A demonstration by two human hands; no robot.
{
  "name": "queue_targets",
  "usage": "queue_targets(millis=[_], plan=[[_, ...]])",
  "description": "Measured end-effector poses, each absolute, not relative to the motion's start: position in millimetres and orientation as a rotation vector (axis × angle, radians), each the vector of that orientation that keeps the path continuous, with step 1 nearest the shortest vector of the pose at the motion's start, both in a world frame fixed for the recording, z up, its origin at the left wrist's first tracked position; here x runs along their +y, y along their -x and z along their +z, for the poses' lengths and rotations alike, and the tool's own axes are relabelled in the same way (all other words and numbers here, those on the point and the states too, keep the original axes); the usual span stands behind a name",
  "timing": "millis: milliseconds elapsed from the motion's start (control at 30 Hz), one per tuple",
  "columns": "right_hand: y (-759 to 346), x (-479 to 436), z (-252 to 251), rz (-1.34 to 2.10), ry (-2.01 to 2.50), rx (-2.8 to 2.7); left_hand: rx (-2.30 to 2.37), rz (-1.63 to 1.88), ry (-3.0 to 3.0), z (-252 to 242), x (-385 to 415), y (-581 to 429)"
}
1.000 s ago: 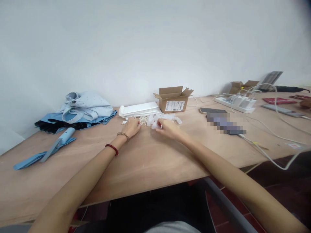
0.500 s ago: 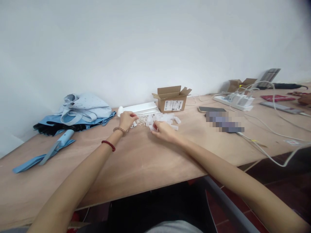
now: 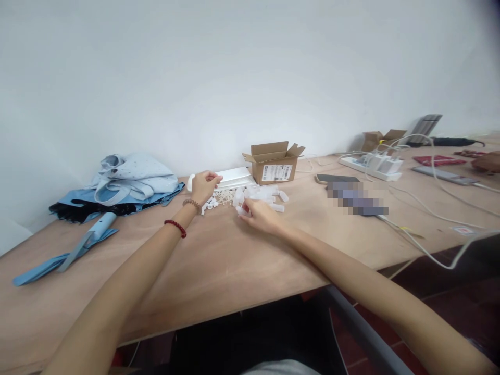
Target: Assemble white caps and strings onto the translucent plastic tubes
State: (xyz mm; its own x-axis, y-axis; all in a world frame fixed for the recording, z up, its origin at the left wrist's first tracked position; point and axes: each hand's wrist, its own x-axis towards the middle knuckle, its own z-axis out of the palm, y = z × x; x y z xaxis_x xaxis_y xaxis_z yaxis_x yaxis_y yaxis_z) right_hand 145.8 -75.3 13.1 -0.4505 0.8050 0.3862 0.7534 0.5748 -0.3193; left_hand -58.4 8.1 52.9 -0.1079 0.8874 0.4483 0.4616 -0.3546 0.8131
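My left hand point(image 3: 205, 186) is raised above the small parts, thumb and fingertips pinched together; whatever they hold, if anything, is too small to make out. Below it lie a heap of small beige pieces point(image 3: 224, 196) and some small white plastic parts point(image 3: 210, 204). At the pile of translucent plastic tubes point(image 3: 267, 192), my right hand point(image 3: 258, 215) has its fingers closed on one translucent tube point(image 3: 242, 210) at the pile's near left edge. A flat white packet or tray point(image 3: 234, 174) lies just behind the parts.
Behind the tubes stands an open cardboard box point(image 3: 272, 169). Blue folded fabric point(image 3: 133, 179) and a blue umbrella-like handle point(image 3: 102, 225) are at the left. Phones point(image 3: 336, 178), a power strip point(image 3: 373, 165) and loose white cables point(image 3: 432, 255) occupy the right side of the wooden table point(image 3: 219, 271).
My left hand has lifted up and away from the small white parts, which now show more fully. My right hand stays at the tubes, with one now visible in its fingers. The view has shifted slightly.
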Motion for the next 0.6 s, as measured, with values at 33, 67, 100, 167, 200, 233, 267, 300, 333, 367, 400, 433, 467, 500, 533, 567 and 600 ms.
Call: queue_targets(millis=[33, 67, 100, 167, 200, 233, 267, 300, 333, 367, 400, 433, 467, 500, 533, 567, 600], plan=[[-145.7, -75.7, 13.4, 0.143, 1.245, -2.31, 1.491, 1.351, -1.765, 53.1, 9.8, 57.7], [-145.6, -76.0, 13.6, 0.146, 1.244, -2.31, 1.496, 1.265, -1.745, 53.5, 11.6, 57.0], [-145.7, -76.3, 13.8, 0.147, 1.243, -2.31, 1.486, 1.228, -1.714, 54.4, 13.3, 56.2], [-146.0, -76.4, 14.0, 0.138, 1.236, -2.308, 1.416, 1.326, -1.647, 57.6, 15.8, 54.2], [-146.2, -76.3, 13.8, 0.131, 1.232, -2.307, 1.365, 1.42, -1.619, 59.8, 16.4, 53.0], [-146.2, -76.1, 13.6, 0.125, 1.23, -2.305, 1.313, 1.501, -1.599, 62.3, 16.6, 51.9], [-146.2, -75.9, 13.2, 0.12, 1.229, -2.302, 1.262, 1.552, -1.591, 64.8, 16.3, 51.0], [-146.0, -75.6, 12.7, 0.117, 1.229, -2.3, 1.222, 1.585, -1.587, 67.2, 15.5, 50.3], [-145.8, -75.3, 12.2, 0.116, 1.231, -2.298, 1.197, 1.61, -1.581, 69.1, 14.3, 50.1], [-145.5, -75.1, 11.7, 0.119, 1.233, -2.296, 1.185, 1.628, -1.573, 70.5, 12.5, 50.4], [-145.2, -74.9, 11.2, 0.123, 1.233, -2.293, 1.19, 1.634, -1.57, 71.1, 9.9, 51.0], [-144.8, -74.8, 10.9, 0.127, 1.23, -2.288, 1.219, 1.614, -1.579, 70.8, 6.2, 51.8], [-144.5, -74.8, 10.7, 0.135, 1.223, -2.281, 1.268, 1.56, -1.612, 69.5, 1.2, 52.7], [-144.1, -74.9, 10.6, 0.149, 1.214, -2.273, 1.322, 1.48, -1.667, 67.1, -5.3, 53.4], [-143.8, -75.1, 10.7, 0.173, 1.202, -2.265, 1.376, 1.367, -1.742, 63.8, -13.5, 53.7], [-143.5, -75.4, 11.0, 0.206, 1.19, -2.257, 1.409, 1.261, -1.833, 59.4, -23.2, 53.5], [-143.2, -75.8, 11.3, 0.245, 1.177, -2.246, 1.4, 1.206, -1.913, 54.3, -34.1, 52.8]])
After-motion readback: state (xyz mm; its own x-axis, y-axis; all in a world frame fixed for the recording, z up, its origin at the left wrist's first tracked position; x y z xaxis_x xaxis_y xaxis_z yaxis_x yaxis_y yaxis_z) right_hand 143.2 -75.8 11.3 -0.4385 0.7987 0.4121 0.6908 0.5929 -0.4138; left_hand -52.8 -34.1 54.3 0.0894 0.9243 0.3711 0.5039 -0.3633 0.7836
